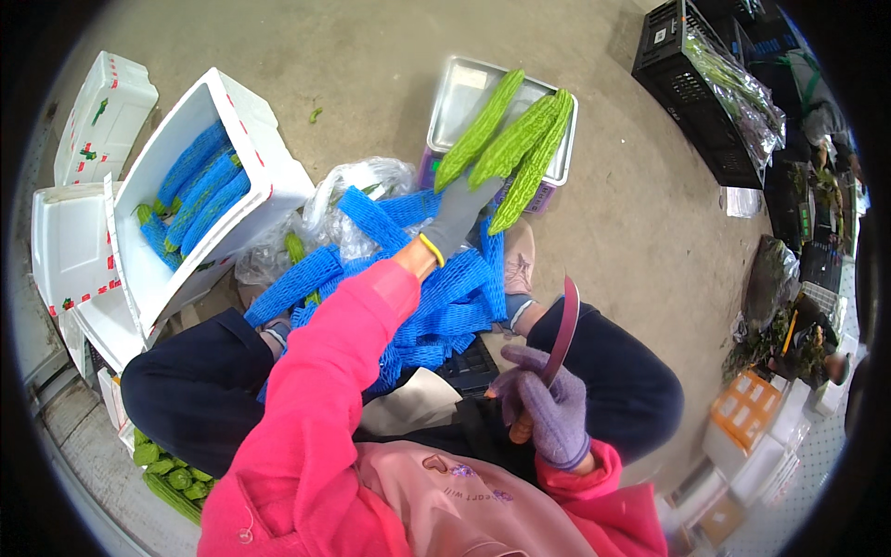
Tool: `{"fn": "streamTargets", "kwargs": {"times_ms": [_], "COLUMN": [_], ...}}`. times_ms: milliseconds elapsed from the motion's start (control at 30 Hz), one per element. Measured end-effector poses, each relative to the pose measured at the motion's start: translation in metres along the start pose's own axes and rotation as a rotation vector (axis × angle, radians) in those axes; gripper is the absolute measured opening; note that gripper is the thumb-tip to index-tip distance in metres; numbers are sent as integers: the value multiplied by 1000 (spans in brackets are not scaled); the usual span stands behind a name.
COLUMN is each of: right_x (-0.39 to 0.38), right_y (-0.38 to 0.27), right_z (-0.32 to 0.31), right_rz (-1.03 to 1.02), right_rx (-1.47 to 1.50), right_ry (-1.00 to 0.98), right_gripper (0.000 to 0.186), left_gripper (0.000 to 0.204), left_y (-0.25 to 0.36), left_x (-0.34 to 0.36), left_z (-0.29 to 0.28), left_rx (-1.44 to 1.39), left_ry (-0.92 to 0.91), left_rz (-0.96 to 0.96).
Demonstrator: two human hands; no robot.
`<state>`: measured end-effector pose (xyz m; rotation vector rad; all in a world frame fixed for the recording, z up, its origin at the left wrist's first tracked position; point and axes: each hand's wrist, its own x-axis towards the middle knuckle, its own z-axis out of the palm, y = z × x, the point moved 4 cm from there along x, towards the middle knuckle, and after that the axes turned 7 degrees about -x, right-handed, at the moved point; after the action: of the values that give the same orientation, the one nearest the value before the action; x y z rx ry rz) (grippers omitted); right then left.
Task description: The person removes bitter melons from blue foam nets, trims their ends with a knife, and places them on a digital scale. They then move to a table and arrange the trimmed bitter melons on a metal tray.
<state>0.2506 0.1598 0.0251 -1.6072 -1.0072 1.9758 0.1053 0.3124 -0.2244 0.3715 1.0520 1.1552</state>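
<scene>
In a grey glove with a yellow cuff, my left hand is stretched forward, its fingers closed around the near end of the middle bitter melon. That melon lies over the metal tray of a scale. To its left lies another bitter melon, and to its right a third bitter melon overhangs the tray's near edge. My right hand, gloved in purple, is near my right knee. It grips the brown handle of a knife, with the curved blade pointing up and away from me.
Blue foam net sleeves are heaped between my legs beside clear plastic bags. At left, a white foam box holds several blue-sleeved bitter melons. A black crate stands far right. An orange-and-white box is at lower right.
</scene>
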Motion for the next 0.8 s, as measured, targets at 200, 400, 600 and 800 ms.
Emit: {"fn": "streamTargets", "kwargs": {"times_ms": [200, 400, 600, 800], "right_x": [-2, -5, -3, 4], "right_y": [1, 5, 5, 11], "right_z": [2, 12, 27, 42], "right_rz": [-70, -77, -84, -89], "right_rx": [-38, -84, -200, -222], "right_ry": [-42, -64, -83, -94], "right_gripper": [35, 32, 33, 33], "left_gripper": [34, 36, 40, 40], "left_y": [43, 51, 50, 49], "left_x": [-78, -137, -157, -165], "left_z": [-16, -59, -85, -91], "left_rx": [-28, -108, -162, -175], "left_ry": [-23, 80, 139, 121], "left_rz": [107, 54, 45, 52]}}
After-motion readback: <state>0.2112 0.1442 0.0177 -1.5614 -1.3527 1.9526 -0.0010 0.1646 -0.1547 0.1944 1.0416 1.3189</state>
